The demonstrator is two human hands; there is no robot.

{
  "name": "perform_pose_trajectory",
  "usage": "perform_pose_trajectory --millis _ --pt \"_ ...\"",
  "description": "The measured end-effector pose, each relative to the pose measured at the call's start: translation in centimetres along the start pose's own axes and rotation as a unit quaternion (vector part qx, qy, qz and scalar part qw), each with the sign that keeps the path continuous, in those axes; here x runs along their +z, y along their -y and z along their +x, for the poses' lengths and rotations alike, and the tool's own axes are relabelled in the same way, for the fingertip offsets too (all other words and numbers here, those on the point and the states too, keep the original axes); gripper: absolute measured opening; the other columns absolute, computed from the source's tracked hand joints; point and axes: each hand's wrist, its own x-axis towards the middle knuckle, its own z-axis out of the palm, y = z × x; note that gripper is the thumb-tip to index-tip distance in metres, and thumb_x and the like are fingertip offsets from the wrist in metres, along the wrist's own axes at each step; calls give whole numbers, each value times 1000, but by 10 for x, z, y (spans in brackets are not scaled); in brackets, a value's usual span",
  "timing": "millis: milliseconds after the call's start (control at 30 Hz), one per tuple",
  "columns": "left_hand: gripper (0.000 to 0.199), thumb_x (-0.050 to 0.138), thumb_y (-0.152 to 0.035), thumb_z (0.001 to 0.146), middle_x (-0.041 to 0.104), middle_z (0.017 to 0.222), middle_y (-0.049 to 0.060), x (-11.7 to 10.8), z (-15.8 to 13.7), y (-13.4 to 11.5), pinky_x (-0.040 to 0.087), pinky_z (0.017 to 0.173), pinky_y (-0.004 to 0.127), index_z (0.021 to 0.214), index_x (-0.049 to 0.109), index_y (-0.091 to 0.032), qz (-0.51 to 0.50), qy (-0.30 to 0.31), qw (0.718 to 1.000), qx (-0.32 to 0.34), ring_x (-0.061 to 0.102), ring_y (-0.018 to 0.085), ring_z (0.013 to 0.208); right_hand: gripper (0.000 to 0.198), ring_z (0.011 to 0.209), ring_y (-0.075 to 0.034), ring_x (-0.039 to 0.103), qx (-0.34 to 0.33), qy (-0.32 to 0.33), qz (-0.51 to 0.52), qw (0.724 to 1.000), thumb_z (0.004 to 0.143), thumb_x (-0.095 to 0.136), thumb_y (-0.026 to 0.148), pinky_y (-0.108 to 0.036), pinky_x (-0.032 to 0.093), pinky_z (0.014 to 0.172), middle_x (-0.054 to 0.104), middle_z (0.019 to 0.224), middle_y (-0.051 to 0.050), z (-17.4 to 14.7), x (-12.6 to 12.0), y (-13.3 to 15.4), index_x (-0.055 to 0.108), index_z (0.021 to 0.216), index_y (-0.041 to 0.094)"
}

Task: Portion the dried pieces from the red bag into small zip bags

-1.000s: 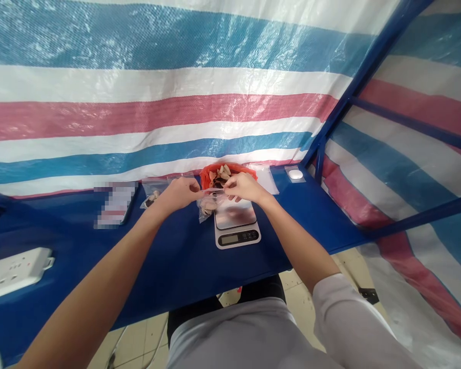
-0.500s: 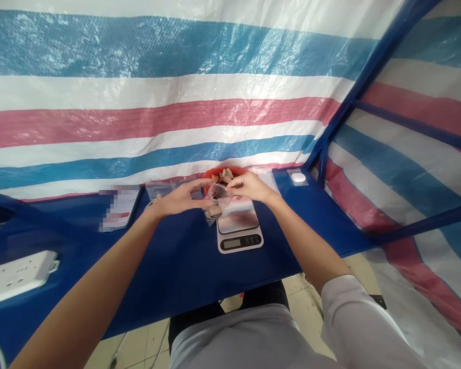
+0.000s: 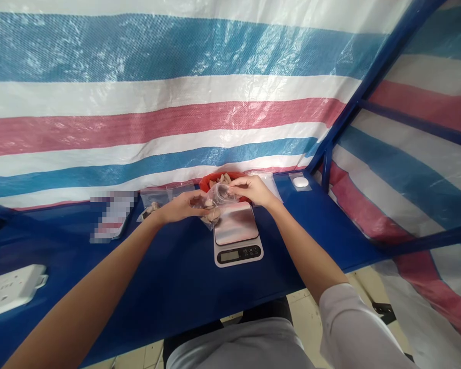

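A clear plastic bag [image 3: 212,215] with pale brown dried slices in it hangs tilted between my hands, left of and partly over the kitchen scale [image 3: 236,225]. My left hand [image 3: 186,206] is closed on the bag's left side. At the bag's upper right edge, my right hand [image 3: 251,189] pinches the plastic. The bag's mouth shows as a rounded opening between the hands. Right behind the bag stands a red basket [image 3: 205,182] holding more of the dried slices [image 3: 225,178], partly hidden by my right hand and the bag.
Left of my left hand lies another clear bag with brown pieces [image 3: 151,208]. A phone-like item, partly blurred [image 3: 115,218], and a white power strip [image 3: 13,289] are farther left. A small bag with a white round thing [image 3: 300,182] lies at the back right of the blue table [image 3: 169,287].
My left hand has closed in around the bag's side and sits slightly lower. The bag's opening has changed shape. My right hand keeps its pinch, and the camera view has shifted slightly.
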Motion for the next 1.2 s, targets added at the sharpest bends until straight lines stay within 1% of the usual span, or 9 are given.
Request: perform_pose_trajectory --millis 100,200,333,500,633,800,967,1067,1200 --pt "53 83 -54 62 72 95 6 -2 0 -5 54 78 33 100 69 -19 -29 -27 999 -15 67 23 86 30 86 -19 72 3 -33 37 999 75 78 40 -32 58 82 77 99 -6 1 -8 -4 79 95 18" --pt "55 82 -57 62 73 95 6 -7 1 -17 53 75 31 102 71 -20 -2 -55 998 -28 67 22 85 37 84 -19 72 22 -61 77 995 75 78 44 -33 60 79 77 95 -6 2 -16 -1 78 100 17" --pt "50 81 -58 61 73 89 4 -14 9 -38 50 68 27 95 73 -22 37 -116 992 -32 66 19 77 36 85 -19 72 11 -55 101 993 75 78 48 -34 60 81 78 92 -6 10 -19 5 79 96 18" --pt "30 72 -45 70 70 78 2 -21 28 -57 44 61 26 90 72 -22 171 -141 975 -33 61 18 67 41 90 -21 73 42 -80 124 988 70 81 51 -33 61 80 78 94 -5 28 -16 7 78 93 17" --pt "26 65 -33 73 71 83 4 -28 45 -63 42 65 28 96 72 -23 286 -149 946 -33 64 23 75 43 93 -23 74 74 -110 162 978 68 82 52 -32 63 76 78 96 -6 38 -16 2 75 92 17" --pt "29 64 -29 73 71 90 6 -36 63 -65 43 73 31 100 72 -23 367 -115 923 -19 64 26 83 41 92 -22 75 99 -127 181 970 77 78 47 -30 63 72 77 97 -6 42 -20 -12 69 106 20" --pt "26 64 -29 74 70 95 7 -44 77 -67 41 69 30 98 73 -24 405 -69 911 -21 64 24 78 32 81 -19 76 124 -109 178 970 83 73 41 -27 62 64 77 90 -6 46 -19 -20 69 108 21" --pt "26 65 -27 72 70 93 8 -47 84 -70 39 66 31 96 75 -25 403 -30 914 -37 63 23 70 28 80 -18 75 129 -96 187 969 84 73 38 -25 61 62 77 89 -5 48 -16 -24 71 105 20" --pt "19 68 -27 67 70 82 6 -48 90 -75 37 62 30 85 76 -26 381 -3 923 -45 60 21 64 28 78 -18 75 138 -91 187 968 82 74 36 -24 60 61 76 87 -4 49 -13 -26 71 106 20"
